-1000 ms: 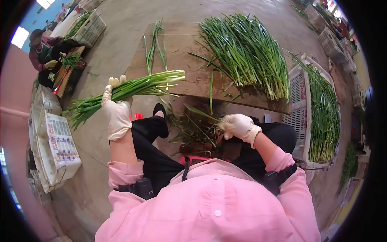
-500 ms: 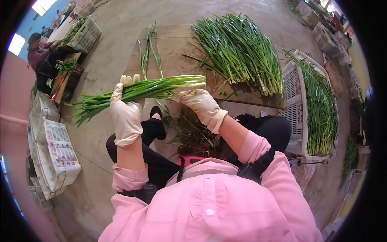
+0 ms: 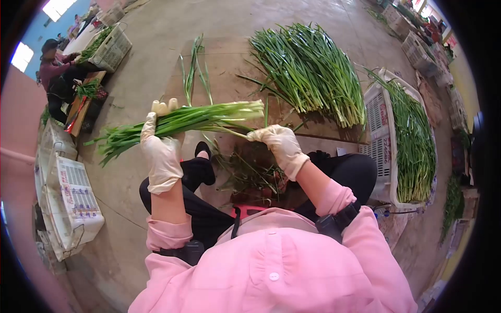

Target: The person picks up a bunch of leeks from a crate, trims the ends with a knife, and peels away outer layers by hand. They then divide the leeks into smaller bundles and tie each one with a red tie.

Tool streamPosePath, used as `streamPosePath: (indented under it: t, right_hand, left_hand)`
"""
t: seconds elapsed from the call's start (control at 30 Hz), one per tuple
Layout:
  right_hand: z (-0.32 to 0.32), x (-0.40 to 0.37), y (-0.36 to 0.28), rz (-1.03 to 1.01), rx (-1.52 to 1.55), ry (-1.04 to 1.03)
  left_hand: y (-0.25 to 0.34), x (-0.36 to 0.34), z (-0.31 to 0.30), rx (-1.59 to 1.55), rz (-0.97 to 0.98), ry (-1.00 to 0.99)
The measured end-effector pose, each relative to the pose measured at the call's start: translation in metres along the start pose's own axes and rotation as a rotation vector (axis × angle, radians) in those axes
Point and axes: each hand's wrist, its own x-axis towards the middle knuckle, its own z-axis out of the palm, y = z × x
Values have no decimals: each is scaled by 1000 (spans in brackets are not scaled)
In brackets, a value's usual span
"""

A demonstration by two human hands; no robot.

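Note:
My left hand (image 3: pixel 161 154), in a pale glove, is closed around a bunch of garlic chives (image 3: pixel 182 119). The bunch lies level, its pale stem ends to the right and its leafy tips to the left. At its lower right, my gloved right hand (image 3: pixel 281 146) pinches the end of a thin chive stalk (image 3: pixel 234 131) that slants down out of the bunch. Beyond my hands, a large pile of chives (image 3: pixel 315 78) rests on a wooden board (image 3: pixel 224 60). A few loose chives (image 3: pixel 192 73) lie at the board's left side.
A white crate (image 3: pixel 380 141) full of chives stands at my right. Trimmings (image 3: pixel 248 169) litter the floor between my legs. White crates (image 3: pixel 78 201) stand at the left. Farther back on the left, a person (image 3: pixel 55 73) sits beside another crate (image 3: pixel 116 49).
My right hand has moved right and slightly down, drawing the stalk's end away from the bunch. My left hand has stayed nearly in place with the bunch.

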Motion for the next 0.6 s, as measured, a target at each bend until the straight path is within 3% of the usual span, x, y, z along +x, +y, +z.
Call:
streamPosePath:
  t: [0.03, 0.07, 0.13, 0.2, 0.23, 0.33, 0.4, 0.47, 0.53, 0.6]
  right_hand:
    - [-16, 2, 16, -64, -35, -8]
    - [-38, 5, 28, 23, -379, 30]
    - [-55, 2, 13, 376, -1062, -19]
    - [-56, -14, 4, 357, -1196, -64]
    - [-46, -17, -9, 250, -1164, -102]
    - [-23, -8, -22, 31, -208, -176]
    - [-11, -8, -44, -42, 240, -388]
    - [3, -8, -54, 4, 325, -365]
    - [15, -4, -55, 30, 479, -330]
    - [21, -10, -66, 54, 429, -238]
  left_hand:
    - [7, 4, -1, -16, 31, -31]
    - [16, 7, -2, -29, 42, -51]
    - [31, 13, -2, -63, 67, -97]
    - [33, 10, 7, -52, 128, -51]
    - [32, 10, 11, -55, 150, -37]
    - [25, 17, 7, -16, 140, -80]
    - [12, 17, 7, -12, 119, -123]
    - [2, 11, 13, -35, 117, -149]
    - [-5, 20, -3, -46, 80, -415]
    - [-9, 12, -2, 130, 47, -492]
